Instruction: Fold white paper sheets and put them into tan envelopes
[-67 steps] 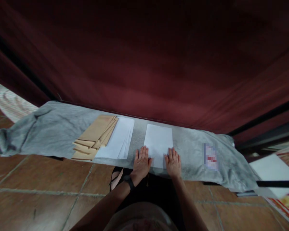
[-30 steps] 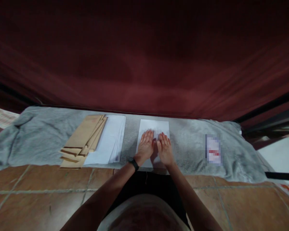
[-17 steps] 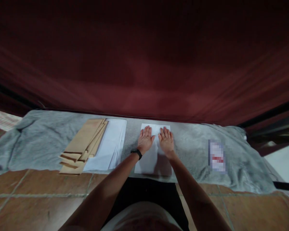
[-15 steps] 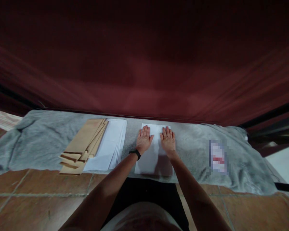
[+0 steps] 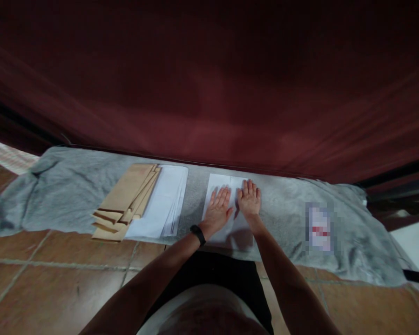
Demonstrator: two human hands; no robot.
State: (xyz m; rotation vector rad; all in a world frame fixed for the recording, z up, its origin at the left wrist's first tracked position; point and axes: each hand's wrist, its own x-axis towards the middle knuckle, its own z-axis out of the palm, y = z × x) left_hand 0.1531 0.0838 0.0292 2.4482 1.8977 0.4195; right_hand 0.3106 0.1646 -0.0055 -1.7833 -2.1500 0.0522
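A white sheet of paper lies on a grey cloth spread over the tiled floor. Both of my hands rest flat on that sheet with fingers stretched out. My left hand, with a black band on its wrist, lies on the sheet's middle. My right hand lies a little farther up, near the sheet's far right part. Neither hand holds anything.
A fanned pile of brown envelopes and a stack of white sheets lie left of my hands. A small printed card lies on the cloth to the right. A dark red curtain hangs just behind. Brown floor tiles run in front.
My hands slid from the sheet's near edge up to its far end; now the left hand has drawn back toward the middle. The view shifted slightly.
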